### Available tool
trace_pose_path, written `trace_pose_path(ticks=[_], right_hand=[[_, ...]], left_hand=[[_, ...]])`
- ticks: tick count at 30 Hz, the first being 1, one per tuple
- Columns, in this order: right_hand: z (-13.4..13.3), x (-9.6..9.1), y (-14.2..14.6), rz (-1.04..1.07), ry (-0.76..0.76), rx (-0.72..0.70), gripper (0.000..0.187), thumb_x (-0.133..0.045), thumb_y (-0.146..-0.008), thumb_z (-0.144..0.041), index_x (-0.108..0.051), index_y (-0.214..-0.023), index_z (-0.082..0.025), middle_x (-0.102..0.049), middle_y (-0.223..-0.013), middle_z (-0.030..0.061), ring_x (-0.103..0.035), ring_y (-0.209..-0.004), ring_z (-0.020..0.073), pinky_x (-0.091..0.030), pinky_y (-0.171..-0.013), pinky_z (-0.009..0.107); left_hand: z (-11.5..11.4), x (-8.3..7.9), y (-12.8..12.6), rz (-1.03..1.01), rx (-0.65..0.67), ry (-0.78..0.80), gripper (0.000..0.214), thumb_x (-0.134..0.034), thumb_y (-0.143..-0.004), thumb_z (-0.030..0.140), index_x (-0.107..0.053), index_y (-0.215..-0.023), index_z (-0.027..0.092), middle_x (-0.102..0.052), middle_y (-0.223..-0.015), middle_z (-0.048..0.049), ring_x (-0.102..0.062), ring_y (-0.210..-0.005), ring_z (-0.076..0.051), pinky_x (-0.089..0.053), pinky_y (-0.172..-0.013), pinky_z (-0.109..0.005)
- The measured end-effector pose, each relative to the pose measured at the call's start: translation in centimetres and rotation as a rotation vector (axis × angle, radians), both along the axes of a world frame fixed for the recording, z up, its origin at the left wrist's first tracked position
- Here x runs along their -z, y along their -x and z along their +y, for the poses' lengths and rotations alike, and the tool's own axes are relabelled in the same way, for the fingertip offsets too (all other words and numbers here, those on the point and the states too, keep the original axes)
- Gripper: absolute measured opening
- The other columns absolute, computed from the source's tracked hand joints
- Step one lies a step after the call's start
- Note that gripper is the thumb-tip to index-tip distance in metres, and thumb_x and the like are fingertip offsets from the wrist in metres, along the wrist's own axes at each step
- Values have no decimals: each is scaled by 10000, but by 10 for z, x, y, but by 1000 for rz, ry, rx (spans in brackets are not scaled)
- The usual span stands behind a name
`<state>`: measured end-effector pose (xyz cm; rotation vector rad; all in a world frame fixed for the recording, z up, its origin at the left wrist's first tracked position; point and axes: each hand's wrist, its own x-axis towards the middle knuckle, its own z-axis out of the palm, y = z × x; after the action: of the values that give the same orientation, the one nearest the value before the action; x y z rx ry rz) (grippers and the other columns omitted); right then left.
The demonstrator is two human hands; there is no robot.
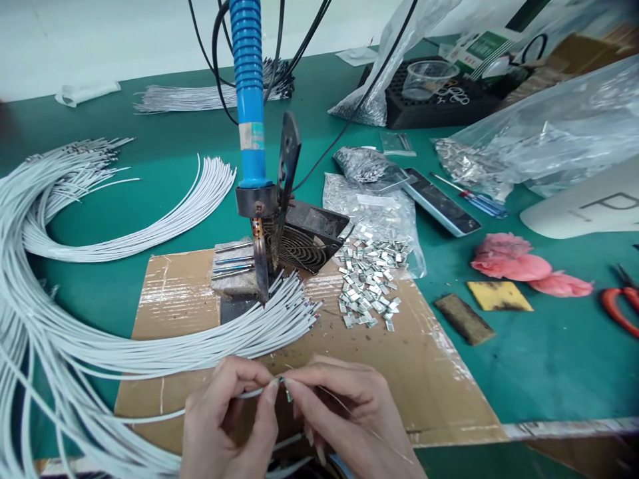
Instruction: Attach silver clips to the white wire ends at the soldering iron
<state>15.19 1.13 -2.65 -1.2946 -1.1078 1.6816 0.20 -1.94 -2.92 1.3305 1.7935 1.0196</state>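
My left hand [227, 419] pinches the end of a thin white cable [249, 394] at the bottom centre. My right hand [344, 412] meets it fingertip to fingertip, pinching a tiny metal clip [286, 388] at the cable's tip. Both hands hover over a sheet of cardboard [429, 372]. Just beyond them lies a bundle of white cables [210, 346] with stripped ends. A pile of small metal clips [369, 279] sits on the cardboard further back. A blue-handled soldering iron [249, 133] stands upright in its holder behind the bundle.
More white cables [44, 266] sweep round the left side of the green table. Bags of metal parts [539, 140], a phone [439, 203], a screwdriver [472, 196], pink rags [519, 266], a yellow sponge [499, 296] and red scissors [619, 306] lie on the right. A small fan [304, 239] sits behind the iron.
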Motion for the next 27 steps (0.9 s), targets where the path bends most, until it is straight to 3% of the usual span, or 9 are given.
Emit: trace_pose_path(ticks=[4,9,13,20,27], right_hand=[[4,2,-4,32,38,20,201,-765,-852,-359,-863,-755,-212,-559,-605,-13,-501,-442,58,-356,-386,148],[8,5,-4,143,121,167,219,-841,-780,-431,-863,-759,-213,-598,-597,-20,-508,-411,34,-401,-394,128],[5,5,3,177,157,164,214,-859,-764,-430,-871,-790,-217,-607,-601,-17,-532,-441,37,-436,-420,118],[-4,2,13,182,154,169,160,-849,-774,-377,-867,-802,-220,-621,-630,-9,-556,-484,66,-473,-463,154],[-5,-2,13,95,33,184,126,-773,-826,-290,-848,-763,-210,-591,-625,-20,-537,-482,69,-423,-469,163]], left_hand=[[6,-7,1,-167,-15,100,152,-653,-844,285,-660,-709,217,-649,-552,41,-510,-460,-94,-344,-467,-187],[11,-13,4,-292,-84,231,197,-714,-795,345,-658,-702,181,-591,-497,44,-407,-456,-76,-279,-480,-178],[15,-16,5,-350,-113,267,235,-765,-752,369,-657,-691,169,-571,-508,45,-368,-462,-66,-241,-481,-169],[9,-10,3,-277,-143,185,207,-711,-819,357,-659,-699,197,-594,-537,36,-392,-479,-86,-288,-476,-176],[1,0,3,-193,-96,157,217,-675,-872,381,-645,-746,207,-608,-557,38,-407,-468,-94,-279,-463,-191]])
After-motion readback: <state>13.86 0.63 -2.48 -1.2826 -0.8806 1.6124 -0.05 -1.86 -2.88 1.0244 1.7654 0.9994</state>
